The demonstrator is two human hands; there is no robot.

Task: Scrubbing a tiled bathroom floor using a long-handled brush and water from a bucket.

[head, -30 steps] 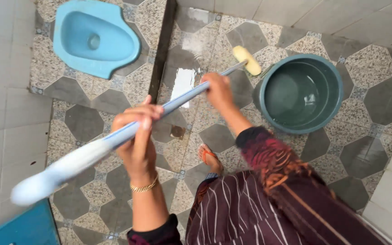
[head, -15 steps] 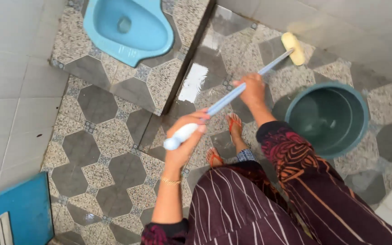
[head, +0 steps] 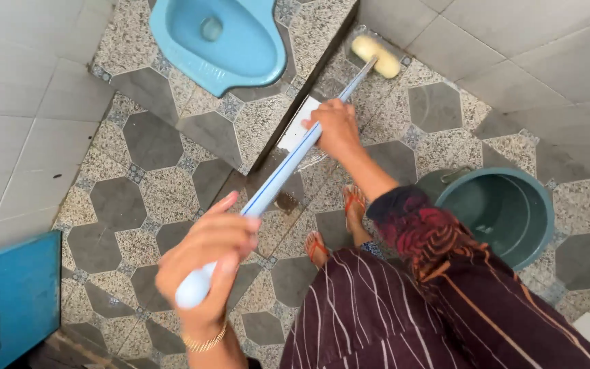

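Over patterned floor tiles point(head: 138, 140), both hands, left point(head: 207, 263) and right point(head: 336, 126), grip a long-handled brush point(head: 288, 164), apparently firmly.

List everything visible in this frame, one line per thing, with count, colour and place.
long-handled brush: one, pale blue-white handle, yellowish head at the far wall corner, held slanting across the floor.
squat toilet: one, light blue, set in the raised step, top centre.
bucket: one, dark green, on the lower floor at right.
floor tiles: grey octagons and speckled squares, throughout.
wall tiles: pale grey, top right and left.
door: one, blue, bottom left.
sandals: two, orange straps, on the feet, centre.
left hand: grips the handle's near end; gold bracelet at the wrist.
right hand: grips the handle further along.
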